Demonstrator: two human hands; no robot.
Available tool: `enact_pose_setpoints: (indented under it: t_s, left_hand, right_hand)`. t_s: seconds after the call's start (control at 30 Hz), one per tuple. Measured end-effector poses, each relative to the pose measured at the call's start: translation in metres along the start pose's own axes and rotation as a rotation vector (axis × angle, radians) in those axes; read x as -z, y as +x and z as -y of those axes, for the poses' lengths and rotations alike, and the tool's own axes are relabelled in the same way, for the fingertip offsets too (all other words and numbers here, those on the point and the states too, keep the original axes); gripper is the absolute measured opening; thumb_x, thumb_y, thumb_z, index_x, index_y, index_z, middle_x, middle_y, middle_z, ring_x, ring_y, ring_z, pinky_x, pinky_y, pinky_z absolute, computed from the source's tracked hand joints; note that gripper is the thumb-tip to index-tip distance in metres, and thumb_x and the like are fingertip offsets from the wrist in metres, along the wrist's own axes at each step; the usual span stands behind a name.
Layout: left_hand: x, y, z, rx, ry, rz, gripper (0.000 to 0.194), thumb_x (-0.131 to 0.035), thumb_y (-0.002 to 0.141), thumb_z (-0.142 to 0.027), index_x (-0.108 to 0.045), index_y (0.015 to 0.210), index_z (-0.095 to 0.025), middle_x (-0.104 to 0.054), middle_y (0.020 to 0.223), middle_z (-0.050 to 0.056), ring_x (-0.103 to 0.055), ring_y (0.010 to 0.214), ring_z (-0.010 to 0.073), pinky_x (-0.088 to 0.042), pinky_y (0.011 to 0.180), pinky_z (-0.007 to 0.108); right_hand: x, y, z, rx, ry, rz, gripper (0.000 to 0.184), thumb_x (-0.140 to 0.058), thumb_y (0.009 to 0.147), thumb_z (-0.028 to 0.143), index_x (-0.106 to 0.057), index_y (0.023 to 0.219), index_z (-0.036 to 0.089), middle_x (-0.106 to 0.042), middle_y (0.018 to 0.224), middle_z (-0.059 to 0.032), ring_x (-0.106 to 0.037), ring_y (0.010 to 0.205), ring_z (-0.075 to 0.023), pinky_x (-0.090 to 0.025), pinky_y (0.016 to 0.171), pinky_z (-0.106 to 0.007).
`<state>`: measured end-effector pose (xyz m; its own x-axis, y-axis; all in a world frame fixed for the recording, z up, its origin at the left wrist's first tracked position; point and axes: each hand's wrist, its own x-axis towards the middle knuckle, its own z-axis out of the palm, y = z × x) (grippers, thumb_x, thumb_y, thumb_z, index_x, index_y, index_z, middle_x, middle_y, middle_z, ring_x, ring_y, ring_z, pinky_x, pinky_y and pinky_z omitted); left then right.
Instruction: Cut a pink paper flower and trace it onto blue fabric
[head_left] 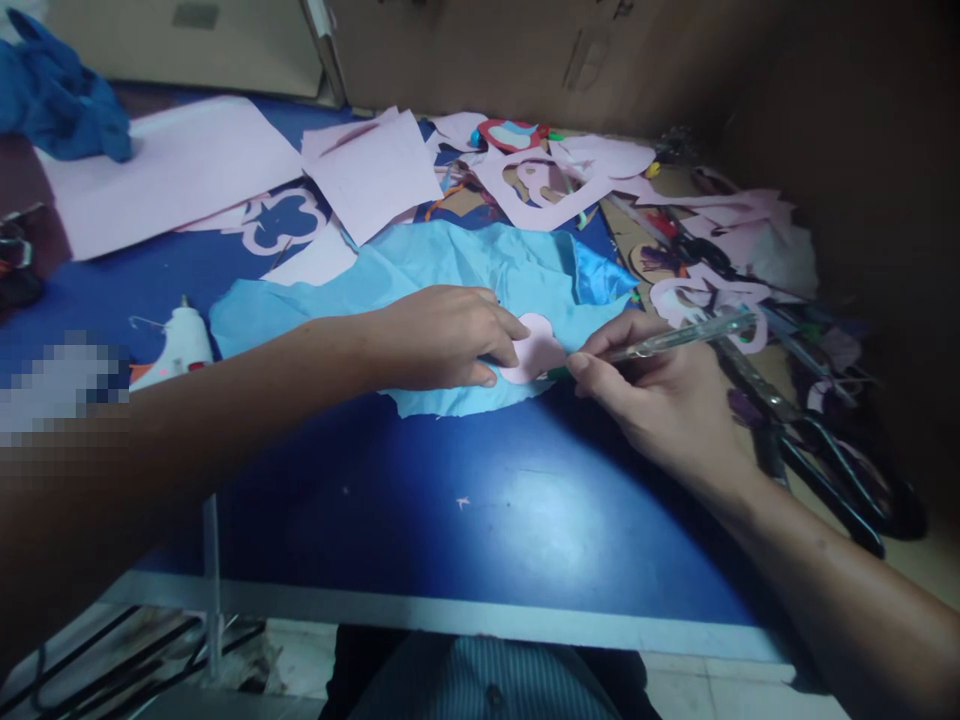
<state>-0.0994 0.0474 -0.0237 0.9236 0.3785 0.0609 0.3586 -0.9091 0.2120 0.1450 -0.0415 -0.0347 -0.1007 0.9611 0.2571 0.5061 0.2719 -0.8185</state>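
Observation:
A light blue satin-like cloth lies spread on the blue table, its right corner folded over to a brighter, shinier side. On it rests a small pink flower-shaped paper piece. My left hand lies over the cloth with fingers spread, fingertips pressing the left edge of the paper piece. In my right hand a clear-barrelled pen is pinched, its dark green tip at the lower right edge of the paper piece. The fingers below the pen are partly hidden.
A white glue gun stands left, beyond my left forearm. Pink paper sheets and cut-outs cover the back. Large black-handled scissors lie right among clutter. Blue cloth is bunched at the far left. The table's pale front edge is near me.

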Motion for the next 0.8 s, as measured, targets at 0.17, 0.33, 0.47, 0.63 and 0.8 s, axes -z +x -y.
enact_pose_setpoints:
  t_s: [0.17,0.33,0.47,0.63,0.8]
  left_hand:
    - [0.0013,0.0011,0.0008,-0.032,-0.011,0.063,0.027,-0.068,0.092,-0.026,-0.082,0.115,-0.032,-0.070,0.146,0.000,-0.066,0.123,0.0255,-0.047,0.102,0.037]
    - [0.0019,0.0013,-0.0008,-0.019,-0.017,0.065,0.026,-0.068,0.092,-0.025,-0.082,0.114,-0.031,-0.071,0.146,0.001,-0.067,0.122,0.0259,-0.047,0.102,0.038]
    - [0.0023,0.0012,-0.0012,-0.029,-0.029,0.056,0.028,-0.069,0.092,-0.024,-0.082,0.115,-0.032,-0.072,0.143,0.001,-0.067,0.122,0.0259,-0.047,0.103,0.038]
    - [0.0031,0.0016,-0.0012,-0.026,-0.030,0.081,0.029,-0.067,0.093,-0.023,-0.081,0.117,-0.030,-0.069,0.148,0.003,-0.067,0.125,0.0262,-0.046,0.107,0.040]
    - [0.0021,0.0006,-0.0007,-0.032,-0.053,0.083,0.030,-0.066,0.092,-0.021,-0.081,0.117,-0.030,-0.069,0.148,0.003,-0.067,0.125,0.0258,-0.043,0.111,0.040]
  right_hand:
    - [-0.0043,-0.0005,0.0017,0.030,-0.008,0.020,0.017,-0.075,0.091,0.020,-0.067,0.077,0.024,-0.067,0.065,0.0018,-0.061,0.057,-0.0156,-0.043,0.053,-0.029]
    - [-0.0039,-0.0003,-0.0014,0.012,-0.002,0.030,0.015,-0.075,0.090,0.020,-0.067,0.078,0.023,-0.067,0.065,0.0019,-0.060,0.057,-0.0154,-0.043,0.052,-0.029]
    - [-0.0015,-0.0001,-0.0031,0.004,-0.016,0.008,0.015,-0.075,0.091,0.022,-0.067,0.078,0.023,-0.066,0.065,0.0019,-0.060,0.056,-0.0155,-0.043,0.053,-0.029]
    - [-0.0022,-0.0002,-0.0009,0.003,-0.005,0.026,0.015,-0.076,0.090,0.022,-0.067,0.078,0.023,-0.067,0.065,0.0017,-0.061,0.056,-0.0160,-0.044,0.053,-0.029]
    - [0.0000,0.0011,-0.0013,-0.026,-0.016,-0.023,0.016,-0.076,0.091,0.021,-0.067,0.078,0.024,-0.067,0.064,0.0014,-0.060,0.056,-0.0160,-0.043,0.052,-0.029]
